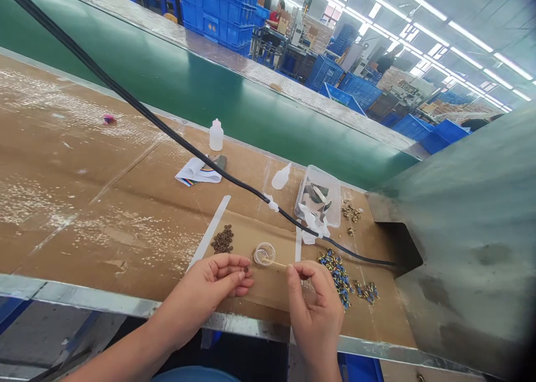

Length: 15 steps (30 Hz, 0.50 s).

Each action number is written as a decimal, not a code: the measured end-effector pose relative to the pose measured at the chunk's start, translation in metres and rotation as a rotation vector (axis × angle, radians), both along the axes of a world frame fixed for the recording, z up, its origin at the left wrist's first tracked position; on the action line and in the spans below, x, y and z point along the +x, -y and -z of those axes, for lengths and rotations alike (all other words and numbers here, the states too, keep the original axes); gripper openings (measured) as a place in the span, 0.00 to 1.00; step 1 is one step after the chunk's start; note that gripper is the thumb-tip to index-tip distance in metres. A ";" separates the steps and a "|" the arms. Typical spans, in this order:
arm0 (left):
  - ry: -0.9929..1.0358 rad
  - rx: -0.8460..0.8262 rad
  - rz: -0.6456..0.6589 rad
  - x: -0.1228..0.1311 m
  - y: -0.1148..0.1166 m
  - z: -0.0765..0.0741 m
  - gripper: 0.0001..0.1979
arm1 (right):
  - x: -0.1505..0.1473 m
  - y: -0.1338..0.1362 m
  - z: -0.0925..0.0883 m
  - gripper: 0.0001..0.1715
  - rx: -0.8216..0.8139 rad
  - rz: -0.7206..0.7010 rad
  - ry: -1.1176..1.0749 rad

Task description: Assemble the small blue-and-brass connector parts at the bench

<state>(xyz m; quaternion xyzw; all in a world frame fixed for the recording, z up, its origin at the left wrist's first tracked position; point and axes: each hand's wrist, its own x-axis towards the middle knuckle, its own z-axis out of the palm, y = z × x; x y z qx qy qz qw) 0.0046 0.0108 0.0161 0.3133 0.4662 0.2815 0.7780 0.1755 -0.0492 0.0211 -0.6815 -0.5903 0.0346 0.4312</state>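
My left hand pinches a small dark brown disc between thumb and fingers, just above the cardboard. Between the thumb and fingers of my right hand is a thin wooden stick, its tip reaching into a small clear plastic cup. The cup stands between my hands; what it contains is hard to make out. Behind my left hand lies a pile of small brown discs. Beside my right hand is a heap of small blue-and-gold parts, with a smaller group further right.
A black cable crosses over the cardboard-covered bench. Toward the back are a white bottle, a lying squeeze bottle, a folded cloth and a clear tub. A green conveyor belt runs behind; a metal panel stands right.
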 end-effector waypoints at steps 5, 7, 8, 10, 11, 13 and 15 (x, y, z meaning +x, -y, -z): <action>0.010 0.016 0.003 0.000 0.000 0.000 0.11 | -0.007 0.006 -0.008 0.05 -0.032 -0.073 -0.023; 0.006 0.023 0.007 0.000 0.000 0.000 0.11 | -0.010 0.006 -0.008 0.05 -0.057 -0.088 -0.022; 0.003 0.028 0.008 0.000 0.000 0.000 0.10 | -0.011 0.006 -0.008 0.06 -0.069 -0.093 -0.021; 0.003 0.038 0.014 0.000 0.001 0.000 0.10 | -0.012 0.006 -0.008 0.06 -0.083 -0.102 -0.018; 0.005 0.041 0.016 0.000 0.001 0.000 0.10 | -0.013 0.006 -0.008 0.05 -0.082 -0.106 -0.015; 0.009 0.040 0.014 0.000 0.001 0.000 0.09 | -0.014 0.006 -0.009 0.05 -0.078 -0.115 -0.004; 0.012 0.037 0.015 0.000 0.002 0.000 0.09 | -0.015 0.006 -0.009 0.05 -0.074 -0.118 0.005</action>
